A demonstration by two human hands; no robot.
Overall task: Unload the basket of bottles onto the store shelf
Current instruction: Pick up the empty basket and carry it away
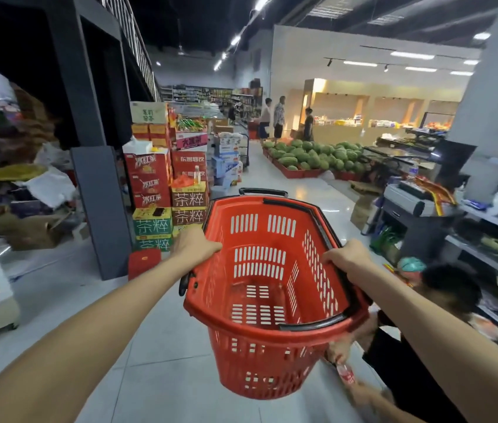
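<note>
I hold a red plastic shopping basket (272, 288) out in front of me at arm's length, above a pale tiled floor (156, 346) in a supermarket aisle. My left hand (194, 248) is closed over the basket's left rim, and my right hand (346, 257) is closed over its right rim. The basket tilts so its open top faces me, and I can see straight down to its slotted bottom: nothing lies inside it. Its black carry handles (317, 323) are folded down along the rim.

Below the basket, at lower right, another person (443, 288) with dark hair crouches beside the store shelf (485, 257), which runs along my right side and carries packaged goods. That person's hand holds a clear bottle with a red label (346, 375) just under the basket's near corner; the bottle is blurred.

To my left, cardboard drink cartons (156, 190) in red, yellow and green are stacked high next to a dark grey pillar (101, 209). Further ahead, low red trays hold a heap of green watermelons (311, 157), and three people stand near them in the distance
</note>
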